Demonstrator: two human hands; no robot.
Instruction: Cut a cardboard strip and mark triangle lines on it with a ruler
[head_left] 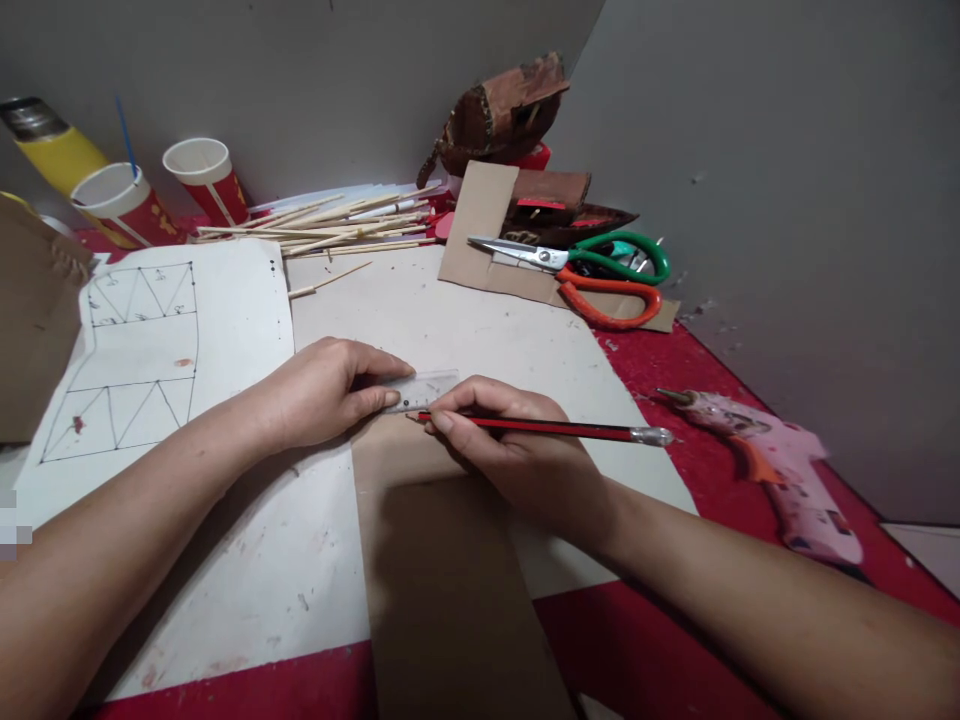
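Cardboard strip (450, 600) lies flat in the middle, on the white sheet (322, 560), and it runs from the two hands toward the person, over the red tabletop (300, 690). I see a clear ruler (433, 387) laid across its far end. The left hand (322, 395) is closed on the left end of this ruler, with the thumb at the near edge and a finger at the far edge. The right hand (510, 430) pinches a red and black pencil (555, 428) close to its tip, between thumb and finger, and the tip is at the near edge of the ruler. The two hands are near each other, but the fingers do not touch. Whether the tip touches the cardboard, I cannot tell.

To the left lies a paper with drawn triangles (240, 340), partly behind the left forearm. Beyond the hands there is a pile of thin wooden sticks (330, 228), and near it two red and white cups (131, 218) (214, 190) and a yellow bottle (64, 155). At the far right side, scissors (555, 258) with one green and one orange handle rest partly on a cardboard piece (472, 225). A pink glue gun (780, 460) lies on the red tabletop, at the right.
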